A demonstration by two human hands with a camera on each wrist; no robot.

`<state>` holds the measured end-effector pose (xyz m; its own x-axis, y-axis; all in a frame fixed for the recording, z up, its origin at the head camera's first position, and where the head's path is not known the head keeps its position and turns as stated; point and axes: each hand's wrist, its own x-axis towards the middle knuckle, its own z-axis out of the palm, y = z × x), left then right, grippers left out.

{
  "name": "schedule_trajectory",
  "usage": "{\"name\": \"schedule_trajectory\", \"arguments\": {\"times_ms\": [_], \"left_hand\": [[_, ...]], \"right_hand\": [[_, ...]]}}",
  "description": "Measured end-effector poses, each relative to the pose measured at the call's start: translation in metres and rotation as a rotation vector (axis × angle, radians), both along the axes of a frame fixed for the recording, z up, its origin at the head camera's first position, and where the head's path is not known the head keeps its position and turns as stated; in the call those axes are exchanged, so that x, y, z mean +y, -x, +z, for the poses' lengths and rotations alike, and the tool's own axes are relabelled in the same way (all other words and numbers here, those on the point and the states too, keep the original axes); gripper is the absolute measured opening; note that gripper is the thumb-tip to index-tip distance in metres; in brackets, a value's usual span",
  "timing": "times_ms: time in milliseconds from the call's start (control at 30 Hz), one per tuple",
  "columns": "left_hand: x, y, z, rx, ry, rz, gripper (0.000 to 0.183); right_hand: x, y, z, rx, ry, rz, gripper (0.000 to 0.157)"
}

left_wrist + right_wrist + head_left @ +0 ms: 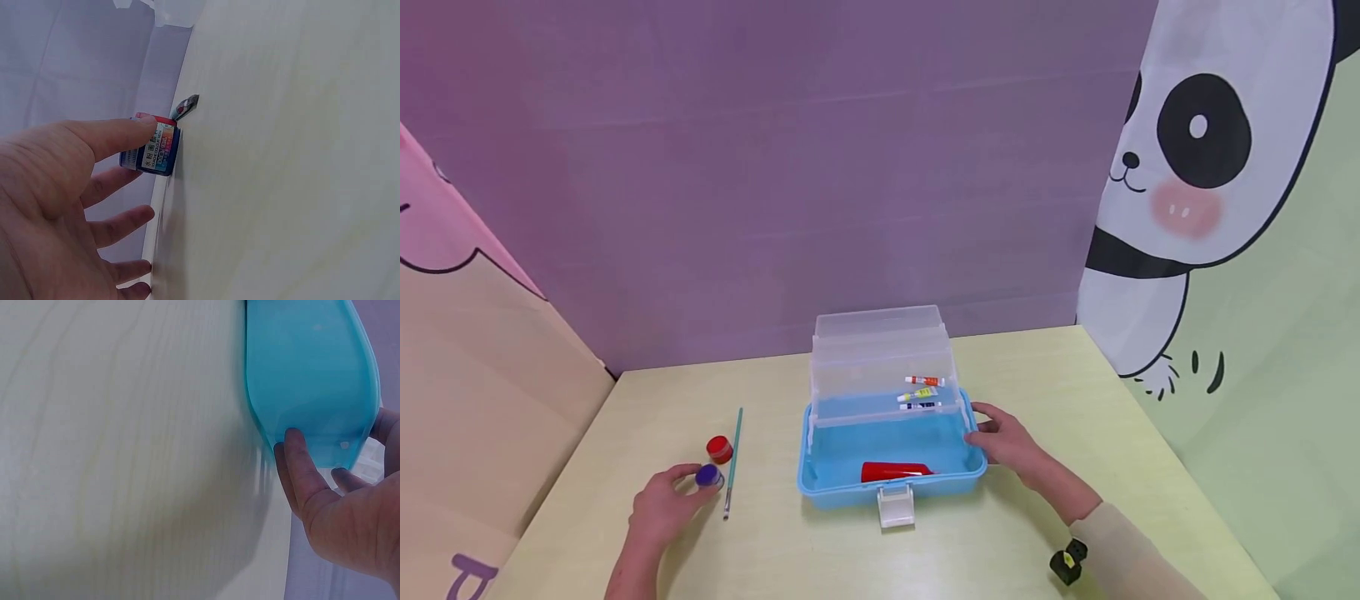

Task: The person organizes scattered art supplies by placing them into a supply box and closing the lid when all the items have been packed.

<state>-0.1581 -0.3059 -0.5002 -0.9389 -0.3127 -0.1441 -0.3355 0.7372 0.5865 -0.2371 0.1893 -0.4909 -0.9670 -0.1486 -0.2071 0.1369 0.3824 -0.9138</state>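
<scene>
My left hand (664, 507) pinches a small paint jar with a blue lid (708, 476) between thumb and forefinger. In the left wrist view the label of this paint jar (157, 150) faces the camera, and the other fingers are spread. My right hand (1011, 446) grips the right end of a light blue plastic box (850, 500), its thumb over the rim. The right wrist view shows fingers (301, 464) against the blue side wall. The box's clear lid (880, 354) stands raised, and a red bottle (895, 472) lies inside.
Beside the blue-lidded jar stand a red-lidded jar (719, 449) and a paintbrush with a teal handle (734, 458) lying on the table (775, 550). Small paint tubes (922, 393) show at the lid. A white latch (896, 507) hangs in front. Small black objects (1068, 562) lie near the right sleeve.
</scene>
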Motion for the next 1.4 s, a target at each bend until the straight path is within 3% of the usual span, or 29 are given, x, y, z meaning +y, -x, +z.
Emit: {"name": "schedule_trajectory", "arguments": {"times_ms": [367,600,867,1400], "left_hand": [[0.0,-0.002,0.001,0.001,0.013,-0.003,0.073],[0.0,-0.01,0.003,0.049,-0.063,0.021,0.07],[-0.005,-0.012,0.002,0.038,-0.101,0.05,0.082],[0.0,-0.008,0.04,0.214,-0.08,0.016,0.069]], "right_hand": [[0.0,0.0,0.001,-0.005,0.005,-0.002,0.063],[0.0,0.001,0.0,-0.006,0.006,-0.001,0.063],[0.0,0.005,-0.004,-0.018,0.012,-0.011,0.063],[0.001,0.006,-0.008,-0.023,0.013,-0.012,0.063]]}}
